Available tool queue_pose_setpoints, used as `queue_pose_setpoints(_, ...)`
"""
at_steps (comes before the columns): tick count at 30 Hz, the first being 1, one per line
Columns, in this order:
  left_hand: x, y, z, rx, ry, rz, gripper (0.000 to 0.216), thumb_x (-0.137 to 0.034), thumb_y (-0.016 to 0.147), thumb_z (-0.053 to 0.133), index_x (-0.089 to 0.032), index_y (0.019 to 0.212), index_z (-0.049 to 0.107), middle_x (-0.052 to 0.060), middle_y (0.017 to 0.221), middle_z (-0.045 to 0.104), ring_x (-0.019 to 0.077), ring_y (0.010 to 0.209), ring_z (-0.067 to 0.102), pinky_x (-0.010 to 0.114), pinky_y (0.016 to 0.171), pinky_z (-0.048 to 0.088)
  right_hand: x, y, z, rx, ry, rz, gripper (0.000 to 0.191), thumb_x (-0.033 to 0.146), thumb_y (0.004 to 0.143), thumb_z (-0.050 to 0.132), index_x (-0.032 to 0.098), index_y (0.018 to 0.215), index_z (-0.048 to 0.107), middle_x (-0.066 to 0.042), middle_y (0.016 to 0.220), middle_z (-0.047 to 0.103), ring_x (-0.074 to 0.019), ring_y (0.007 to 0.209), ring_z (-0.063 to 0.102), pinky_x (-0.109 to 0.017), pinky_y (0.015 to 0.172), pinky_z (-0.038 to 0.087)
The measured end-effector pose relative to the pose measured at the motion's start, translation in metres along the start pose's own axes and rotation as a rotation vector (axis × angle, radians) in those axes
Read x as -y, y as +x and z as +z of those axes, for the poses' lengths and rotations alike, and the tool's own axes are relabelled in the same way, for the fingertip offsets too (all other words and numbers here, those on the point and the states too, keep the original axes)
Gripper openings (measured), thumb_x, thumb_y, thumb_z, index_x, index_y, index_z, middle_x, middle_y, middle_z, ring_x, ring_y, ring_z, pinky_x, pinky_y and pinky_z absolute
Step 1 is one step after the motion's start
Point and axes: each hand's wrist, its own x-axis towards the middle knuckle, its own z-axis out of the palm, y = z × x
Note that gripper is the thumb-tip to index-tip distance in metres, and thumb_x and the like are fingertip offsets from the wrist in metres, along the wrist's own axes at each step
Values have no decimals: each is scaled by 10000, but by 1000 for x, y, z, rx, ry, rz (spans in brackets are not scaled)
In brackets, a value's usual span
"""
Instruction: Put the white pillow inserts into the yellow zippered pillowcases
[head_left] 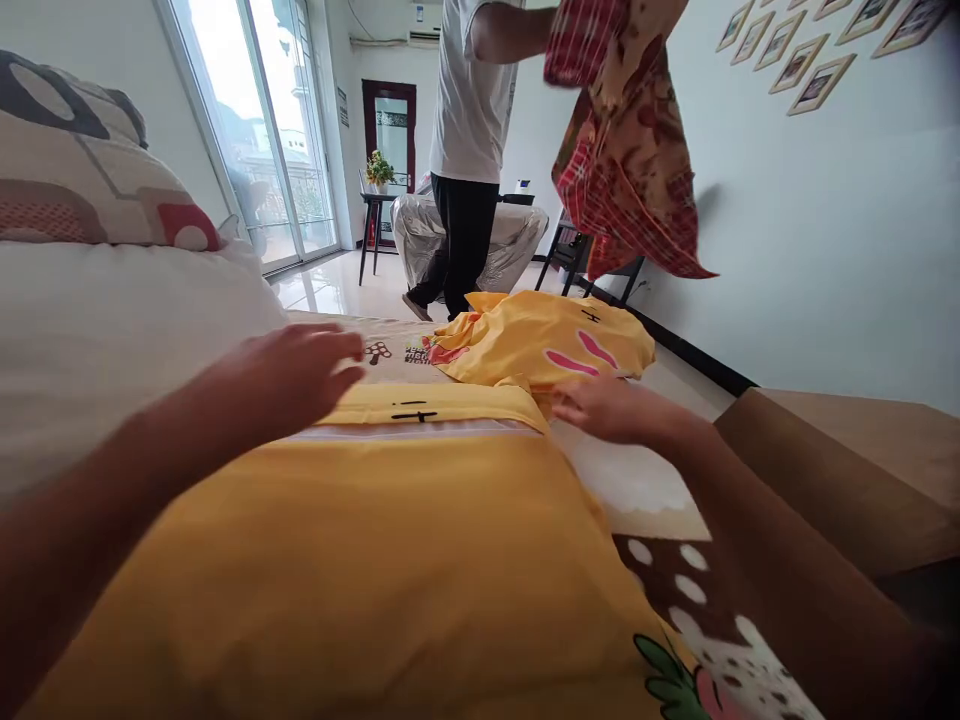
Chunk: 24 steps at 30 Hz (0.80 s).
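A yellow bedding cover lies spread in front of me, with a folded-over top edge, a white strip along the fold and small black marks. My left hand hovers over its far left corner, fingers stretched out and holding nothing. By the far right corner is my right hand, its fingers loosely bent and apart, close to the fabric. Whether those fingertips touch it I cannot tell. Just beyond lies a crumpled yellow cloth with pink shapes on it.
A patterned bed sheet shows underneath. Stacked bedding with a printed pillow rises at left. A cardboard box stands at right. Ahead, a person in a white shirt carries a red patterned cloth near a plastic-covered piece of furniture.
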Motion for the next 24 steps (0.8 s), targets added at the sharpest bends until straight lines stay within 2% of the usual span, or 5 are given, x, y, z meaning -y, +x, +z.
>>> queue_pose_setpoints(4, -85, 78, -14, -10, 53, 121, 228, -275, 870, 452, -146, 871, 640, 96, 877, 649, 242, 796, 620, 332, 653, 446, 45, 21, -43, -163, -20, 90, 404, 348, 938, 403, 136, 1233, 580, -172, 1112, 673, -288, 1030, 620, -369, 829, 429)
queue_pose_setpoints(7, -115, 104, 21, -287, -96, 242, 231, -204, 878, 423, -114, 823, 629, 104, 857, 643, 224, 781, 622, 343, 681, 471, 68, 29, -19, -281, 38, 162, 405, 309, 950, 369, 103, 1234, 572, -192, 1044, 684, -296, 984, 636, -396, 838, 430)
queue_pose_setpoints(10, -123, 100, 80, -658, -286, 465, 259, -235, 929, 391, -103, 859, 603, 124, 949, 646, 227, 892, 603, 377, 793, 494, 79, 33, 36, -221, 184, 144, 357, 216, 916, 416, 105, 1198, 604, -212, 1169, 647, -302, 1117, 582, -422, 930, 403)
queue_pose_setpoints(13, -117, 80, 118, -751, -452, 685, 172, -214, 901, 454, -100, 901, 583, 146, 983, 638, 234, 947, 576, 377, 788, 498, 82, 33, 80, -227, 299, 143, 416, 262, 951, 361, 139, 1307, 537, -160, 1388, 524, -265, 1305, 448, -427, 1034, 357)
queue_pose_setpoints(24, -123, 55, 110, -855, -697, 821, 75, -81, 732, 527, -111, 665, 539, 86, 665, 577, 185, 693, 524, 345, 614, 438, 50, 27, 77, -97, 626, -259, 709, 375, 773, 616, 163, 1425, 433, -129, 1518, 355, -309, 1411, 304, -557, 1137, 229)
